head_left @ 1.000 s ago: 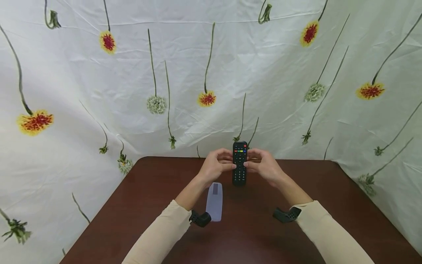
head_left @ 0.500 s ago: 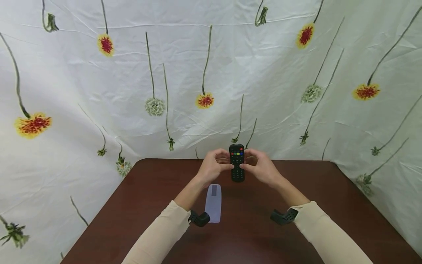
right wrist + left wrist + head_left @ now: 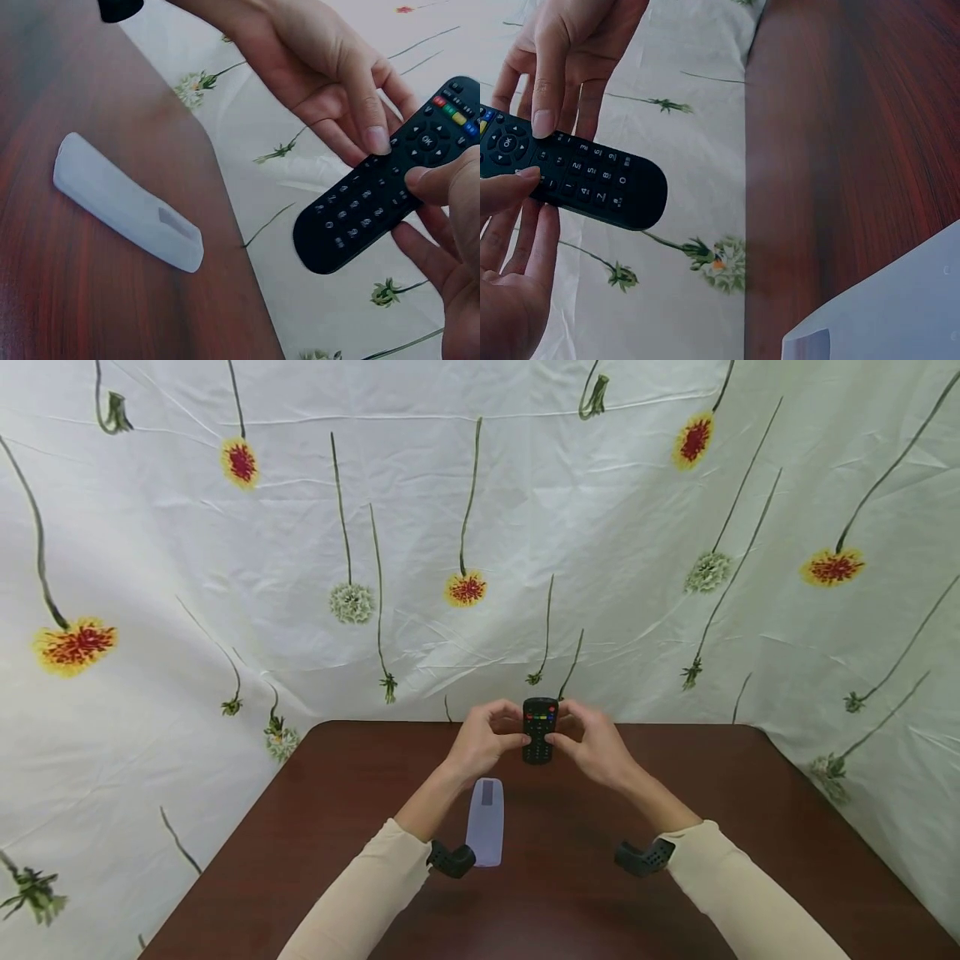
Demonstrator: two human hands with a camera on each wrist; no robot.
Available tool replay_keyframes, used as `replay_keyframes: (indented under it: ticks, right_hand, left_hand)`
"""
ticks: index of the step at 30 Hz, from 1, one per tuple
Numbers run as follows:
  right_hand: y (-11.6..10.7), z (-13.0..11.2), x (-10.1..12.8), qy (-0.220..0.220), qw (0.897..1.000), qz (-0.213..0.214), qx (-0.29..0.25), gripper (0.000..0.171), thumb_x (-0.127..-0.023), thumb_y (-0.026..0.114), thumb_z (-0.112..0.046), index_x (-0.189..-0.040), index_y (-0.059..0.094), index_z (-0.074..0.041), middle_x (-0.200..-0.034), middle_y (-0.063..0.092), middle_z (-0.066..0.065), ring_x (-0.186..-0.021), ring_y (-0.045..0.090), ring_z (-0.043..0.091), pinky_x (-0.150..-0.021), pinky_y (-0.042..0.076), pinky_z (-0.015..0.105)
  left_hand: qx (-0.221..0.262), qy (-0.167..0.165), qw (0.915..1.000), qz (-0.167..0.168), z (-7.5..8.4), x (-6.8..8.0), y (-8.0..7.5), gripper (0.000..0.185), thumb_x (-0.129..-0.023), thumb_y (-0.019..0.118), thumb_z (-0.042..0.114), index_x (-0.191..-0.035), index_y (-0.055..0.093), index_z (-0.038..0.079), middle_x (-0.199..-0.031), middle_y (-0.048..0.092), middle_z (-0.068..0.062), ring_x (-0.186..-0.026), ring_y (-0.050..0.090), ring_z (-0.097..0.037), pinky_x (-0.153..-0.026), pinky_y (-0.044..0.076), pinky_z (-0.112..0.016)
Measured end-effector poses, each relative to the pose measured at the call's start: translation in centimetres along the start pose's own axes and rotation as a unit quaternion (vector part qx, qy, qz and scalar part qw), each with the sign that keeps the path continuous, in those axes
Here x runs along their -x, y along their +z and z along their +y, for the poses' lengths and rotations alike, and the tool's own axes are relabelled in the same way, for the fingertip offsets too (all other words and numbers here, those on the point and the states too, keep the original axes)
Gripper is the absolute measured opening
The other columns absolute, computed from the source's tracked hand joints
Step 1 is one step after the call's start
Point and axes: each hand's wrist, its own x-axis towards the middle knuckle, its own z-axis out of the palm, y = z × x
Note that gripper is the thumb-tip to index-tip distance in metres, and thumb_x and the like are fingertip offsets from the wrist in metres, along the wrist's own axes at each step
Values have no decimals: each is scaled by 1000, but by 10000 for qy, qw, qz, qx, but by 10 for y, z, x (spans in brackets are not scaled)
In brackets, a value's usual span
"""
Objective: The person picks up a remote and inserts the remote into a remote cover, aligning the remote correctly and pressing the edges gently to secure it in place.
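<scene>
So at this point both hands had the black remote (image 3: 540,730) up in the air over the far middle of the surface (image 3: 750,827), buttons facing the person. The left hand (image 3: 483,739) pinched its left edge with thumb on the keypad, and the right hand (image 3: 592,745) gripped the other edge the same way. Looked to me like the holding-and-lining-up stage, with the pale silicone sleeve (image 3: 486,821) lying flat on the surface nearer in, just left of centre and untouched. My guess is the next move needs one hand freed to fetch that sleeve. The remote's back was hidden, the wrist views cut off its top end, and the button labels were too small to read.
</scene>
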Motion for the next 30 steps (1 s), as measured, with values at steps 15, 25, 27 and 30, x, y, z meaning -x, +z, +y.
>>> replay_keyframes:
  ticks: [15,25,27,30]
  right_hand:
    - [9,13,3,-2030,9749,477,777,36,-82,80,14,-112,67,-2,-106,68,7,-96,70,23,-82,59,28]
    - [11,17,6,-2407,9607,772,1150,39,-80,82,14,-112,67,-3,-108,68,9,-98,69,26,-79,59,39]
    - [11,17,6,-2488,9571,823,1238,40,-79,82,15,-112,67,-3,-108,68,10,-97,69,27,-78,59,42]
    - [11,19,7,-2602,9529,856,1300,38,-80,82,15,-111,67,-2,-108,68,11,-97,69,28,-77,60,43]
  left_hand:
    - [-142,311,9994,58,0,1,-1,20,-85,82,-5,-102,75,2,-103,74,-7,-101,70,-24,-91,52,-40]
    - [33,274,9995,-156,-2,4,0,21,-89,79,-3,-109,73,1,-108,73,-10,-104,71,-27,-87,58,-39]
    - [28,144,9998,-166,-3,6,-2,24,-90,79,-1,-113,72,2,-112,71,-11,-107,70,-28,-88,58,-40]
    - [285,-169,9993,-143,2,10,-4,27,-94,75,-1,-120,68,0,-117,68,-17,-109,69,-31,-91,57,-42]
